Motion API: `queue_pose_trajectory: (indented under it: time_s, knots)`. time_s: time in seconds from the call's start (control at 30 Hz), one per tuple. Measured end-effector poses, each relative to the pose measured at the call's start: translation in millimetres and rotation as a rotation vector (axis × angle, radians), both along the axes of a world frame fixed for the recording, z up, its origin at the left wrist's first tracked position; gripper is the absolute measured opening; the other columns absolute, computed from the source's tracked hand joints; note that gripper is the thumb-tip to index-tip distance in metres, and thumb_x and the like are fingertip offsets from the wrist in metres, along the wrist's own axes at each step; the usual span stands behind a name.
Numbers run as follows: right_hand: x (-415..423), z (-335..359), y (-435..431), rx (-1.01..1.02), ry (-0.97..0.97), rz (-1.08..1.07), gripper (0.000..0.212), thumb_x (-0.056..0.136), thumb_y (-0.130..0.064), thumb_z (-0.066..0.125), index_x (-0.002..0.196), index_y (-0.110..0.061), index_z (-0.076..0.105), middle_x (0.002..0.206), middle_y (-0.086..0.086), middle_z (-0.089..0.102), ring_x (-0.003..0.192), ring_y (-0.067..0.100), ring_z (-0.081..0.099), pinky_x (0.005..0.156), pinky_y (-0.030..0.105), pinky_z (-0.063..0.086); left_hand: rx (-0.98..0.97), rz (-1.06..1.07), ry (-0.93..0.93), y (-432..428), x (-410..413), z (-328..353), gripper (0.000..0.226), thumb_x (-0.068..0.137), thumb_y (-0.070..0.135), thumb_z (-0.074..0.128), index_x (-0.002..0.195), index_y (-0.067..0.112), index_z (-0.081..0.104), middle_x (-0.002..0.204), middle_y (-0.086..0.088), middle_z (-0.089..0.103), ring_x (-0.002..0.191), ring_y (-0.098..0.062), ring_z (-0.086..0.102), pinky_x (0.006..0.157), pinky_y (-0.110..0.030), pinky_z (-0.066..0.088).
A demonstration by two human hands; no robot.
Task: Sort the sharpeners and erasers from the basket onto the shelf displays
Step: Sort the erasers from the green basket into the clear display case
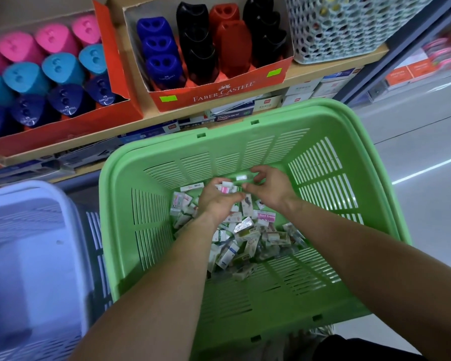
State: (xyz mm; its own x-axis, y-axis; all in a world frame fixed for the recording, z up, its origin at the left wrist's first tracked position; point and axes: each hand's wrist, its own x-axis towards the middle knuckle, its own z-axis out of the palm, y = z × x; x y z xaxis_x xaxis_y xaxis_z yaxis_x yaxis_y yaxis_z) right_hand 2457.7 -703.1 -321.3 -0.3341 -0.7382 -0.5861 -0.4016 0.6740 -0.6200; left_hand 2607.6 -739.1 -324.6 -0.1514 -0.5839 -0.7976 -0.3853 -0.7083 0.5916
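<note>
A green slotted basket [146,178] sits below the shelf with a heap of small wrapped erasers [245,235] on its bottom. Both my hands reach into its far end. My left hand [216,199] curls round several small eraser packs, one with a pink label. My right hand [268,186] pinches a small white eraser [241,177] between its fingertips, just beyond the left hand. On the shelf above stand two red display boxes of sharpeners: pink, teal and navy ones [44,74] at left, blue, black and red ones [206,45] at centre.
A pale blue basket [37,256] stands to the left of the green one. A grey-white perforated basket [336,29] sits on the shelf at the right. Boxed goods [235,113] fill the lower shelf. Floor aisle [414,152] lies to the right.
</note>
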Motion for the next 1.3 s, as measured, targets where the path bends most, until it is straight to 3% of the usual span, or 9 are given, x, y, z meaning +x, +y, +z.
queue_pose_trajectory:
  time_s: [0.13,0.3,0.47,0.63,0.7,0.77,0.9,1.07,1.3]
  knots:
    - [6,-3,-16,0.022,0.041,-0.021,0.039,0.089,-0.035,0.076,0.120,-0.013,0.070,0.119,0.001,0.072,0.096,0.012,0.063,0.089,0.022,0.046,-0.032,-0.002,-0.044,2,-3,4,0.046,0.077,0.021,0.087,0.113,0.033,0.060,0.108,0.003,0.064,0.084,-0.010,0.063,0.085,-0.040,0.060]
    - [0,11,-9,0.031,0.063,0.080,0.020,0.093,-0.034,0.071,0.089,-0.014,0.067,0.087,0.001,0.072,0.082,0.019,0.069,0.081,0.037,0.057,-0.066,0.028,-0.078,2,0,16,0.047,0.077,0.016,0.087,0.114,0.026,0.059,0.093,0.003,0.064,0.071,-0.012,0.062,0.065,-0.028,0.054]
    - [-2,69,-4,-0.001,-0.289,-0.106,0.004,0.099,-0.011,0.061,0.103,-0.011,0.059,0.089,0.012,0.072,0.059,0.022,0.068,0.060,0.033,0.055,-0.039,0.086,0.023,5,7,62,0.051,0.078,0.009,0.084,0.117,0.022,0.054,0.111,-0.005,0.060,0.096,-0.023,0.066,0.077,-0.042,0.064]
    - [16,148,10,-0.156,-0.463,-0.155,0.020,0.097,0.000,0.058,0.113,-0.008,0.067,0.098,0.019,0.073,0.068,0.022,0.066,0.067,0.033,0.053,-0.134,0.005,0.116,15,37,137,0.057,0.080,0.013,0.083,0.126,0.020,0.051,0.119,-0.010,0.060,0.093,-0.027,0.071,0.070,-0.038,0.064]
    - [28,182,18,-0.255,-0.513,-0.138,0.019,0.097,-0.002,0.061,0.111,-0.011,0.071,0.092,0.012,0.072,0.072,0.019,0.066,0.067,0.031,0.051,-0.223,-0.046,0.107,22,55,174,0.053,0.083,0.015,0.081,0.126,0.020,0.050,0.113,-0.008,0.061,0.086,-0.024,0.070,0.063,-0.032,0.061]
    - [42,214,24,-0.346,-0.578,-0.133,0.017,0.096,-0.002,0.062,0.106,-0.012,0.072,0.086,0.008,0.070,0.070,0.017,0.065,0.063,0.028,0.051,-0.307,-0.056,0.116,28,76,210,0.043,0.084,0.015,0.080,0.118,0.019,0.054,0.101,-0.005,0.060,0.083,-0.020,0.065,0.065,-0.038,0.063]
    - [73,275,26,-0.451,-0.626,-0.088,0.014,0.093,0.003,0.064,0.101,-0.007,0.072,0.081,0.010,0.067,0.075,0.020,0.063,0.066,0.025,0.052,-0.427,-0.013,0.120,44,120,273,0.037,0.081,0.016,0.083,0.107,0.015,0.056,0.084,-0.001,0.057,0.070,-0.015,0.061,0.067,-0.041,0.062]
    - [126,343,14,-0.574,-0.556,0.049,0.014,0.089,0.006,0.068,0.088,-0.008,0.073,0.087,0.010,0.070,0.073,0.014,0.065,0.062,0.015,0.052,-0.581,0.095,0.094,63,158,331,0.036,0.080,0.014,0.083,0.105,0.016,0.057,0.085,-0.002,0.061,0.069,-0.016,0.064,0.061,-0.037,0.062]
    - [177,381,14,-0.624,-0.700,0.161,0.032,0.081,0.012,0.074,0.098,-0.016,0.070,0.083,0.000,0.073,0.073,0.013,0.070,0.065,0.023,0.057,-0.716,0.263,0.121,82,190,373,0.033,0.081,0.002,0.080,0.099,0.016,0.055,0.071,0.002,0.059,0.053,-0.006,0.060,0.050,-0.030,0.056]
